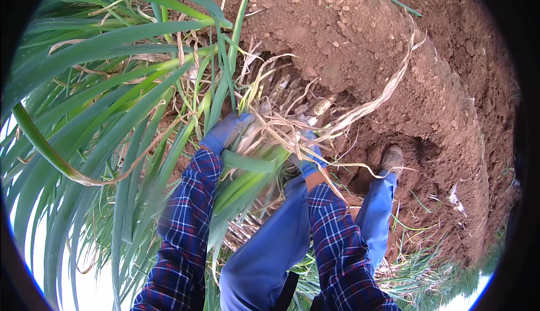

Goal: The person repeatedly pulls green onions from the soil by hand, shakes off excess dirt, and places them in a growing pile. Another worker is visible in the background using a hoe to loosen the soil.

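Observation:
A bunch of large green onions (249, 184) lies between my two hands, its green leaves pointing towards me and blurred at the ends. My left hand (230, 130), in a blue glove, grips the bunch from the left. On the other side, my right hand (311, 153), also in a blue glove, holds it low by the stalks. Dry, straw-coloured leaves (291, 136) cover much of the right hand's fingers. Just beyond both hands, pale onion stalks (282, 89) lie close together at the foot of the soil bank.
Tall standing onion leaves (109, 83) crowd the left side. A bank of loose reddish-brown soil (337, 28) rises ahead and to the right. My shoe (392, 159) is in a hollow of the soil. More onion plants (422, 277) lie at lower right.

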{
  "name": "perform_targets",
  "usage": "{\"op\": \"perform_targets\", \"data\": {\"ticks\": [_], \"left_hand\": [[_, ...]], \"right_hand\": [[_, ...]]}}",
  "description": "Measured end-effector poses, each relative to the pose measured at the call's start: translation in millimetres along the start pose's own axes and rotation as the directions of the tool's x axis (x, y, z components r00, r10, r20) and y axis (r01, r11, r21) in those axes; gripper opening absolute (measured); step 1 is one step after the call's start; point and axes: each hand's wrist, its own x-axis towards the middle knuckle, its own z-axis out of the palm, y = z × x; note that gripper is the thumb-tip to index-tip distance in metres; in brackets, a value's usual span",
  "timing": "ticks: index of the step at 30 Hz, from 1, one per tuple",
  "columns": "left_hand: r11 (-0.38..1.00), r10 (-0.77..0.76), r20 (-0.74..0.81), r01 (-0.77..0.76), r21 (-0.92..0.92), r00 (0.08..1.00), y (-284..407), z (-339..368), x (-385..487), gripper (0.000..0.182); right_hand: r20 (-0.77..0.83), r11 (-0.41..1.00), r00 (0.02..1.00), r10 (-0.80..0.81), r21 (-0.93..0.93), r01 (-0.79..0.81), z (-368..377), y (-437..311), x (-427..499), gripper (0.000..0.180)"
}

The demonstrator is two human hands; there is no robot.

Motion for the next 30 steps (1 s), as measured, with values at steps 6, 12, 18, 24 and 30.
{"op": "perform_targets", "data": {"ticks": [6,12,18,24,30], "left_hand": [[0.957,-0.28,-0.063,0.274,-0.094,0.958,1.8,0.9,26.4,0.079],[0.94,-0.341,-0.22,0.326,-0.1,0.914,45.6,11.1,4.0,0.083],[0.944,-0.319,-0.356,0.261,-0.202,0.878,82.8,41.8,-17.6,0.071],[0.93,-0.325,-0.398,0.214,-0.299,0.858,95.1,97.4,-25.7,0.084],[0.891,-0.412,-0.404,0.268,-0.367,0.817,136.2,149.5,-56.4,0.07]], "right_hand": [[0.089,0.929,0.99,-0.112,-0.343,0.136,-1.9,4.3,15.1,0.036],[0.222,0.872,0.955,-0.197,-0.406,0.274,-23.8,8.5,27.5,0.034],[0.16,0.922,0.949,-0.271,-0.239,0.303,-75.3,27.9,57.2,0.034],[0.051,0.938,0.991,-0.12,-0.321,0.13,-114.1,-17.4,-35.9,0.036],[0.046,0.902,0.997,-0.065,-0.425,0.079,-94.0,-51.9,-90.9,0.039]]}}
